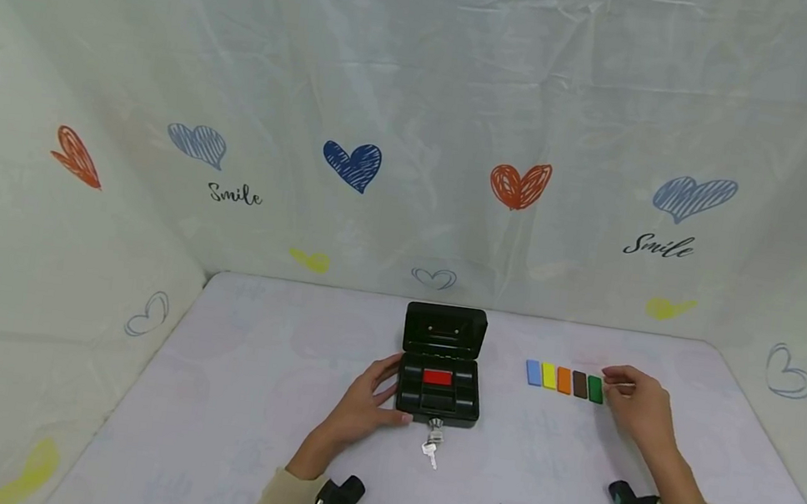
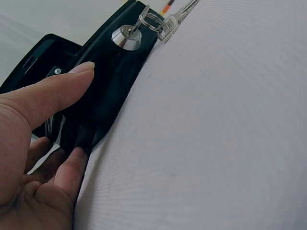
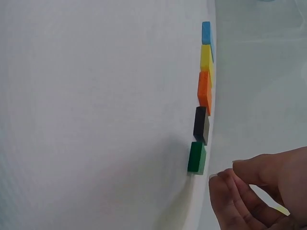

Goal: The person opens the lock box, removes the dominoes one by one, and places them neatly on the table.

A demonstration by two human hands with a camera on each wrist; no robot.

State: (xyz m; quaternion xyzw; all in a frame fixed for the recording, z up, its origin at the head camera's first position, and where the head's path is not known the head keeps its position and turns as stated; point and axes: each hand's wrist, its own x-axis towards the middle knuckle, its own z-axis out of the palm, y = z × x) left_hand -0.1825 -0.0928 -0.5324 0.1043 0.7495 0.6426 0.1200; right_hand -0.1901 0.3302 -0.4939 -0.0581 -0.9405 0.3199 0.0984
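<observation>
A black cash box (image 1: 436, 414) stands on the table with its lid (image 1: 444, 330) raised. Inside its tray lies a red block (image 1: 437, 377). My left hand (image 1: 362, 407) holds the box at its left front corner, thumb on the front face and fingers along the left side. Keys (image 2: 170, 26) on a ring hang from the front lock (image 2: 127, 37). My right hand (image 1: 637, 407) is just right of a green block (image 1: 595, 389), fingers loosely bent; in the right wrist view the fingertips (image 3: 218, 184) are apart from it, with nothing seen between them.
Left of the green block, a row continues with a dark brown block (image 1: 579, 385), an orange block (image 1: 564, 380), a yellow block (image 1: 549, 376) and a light blue block (image 1: 534, 372). A white table (image 1: 246, 367) lies beneath. Behind it hangs a sheet (image 1: 406, 227) with printed hearts.
</observation>
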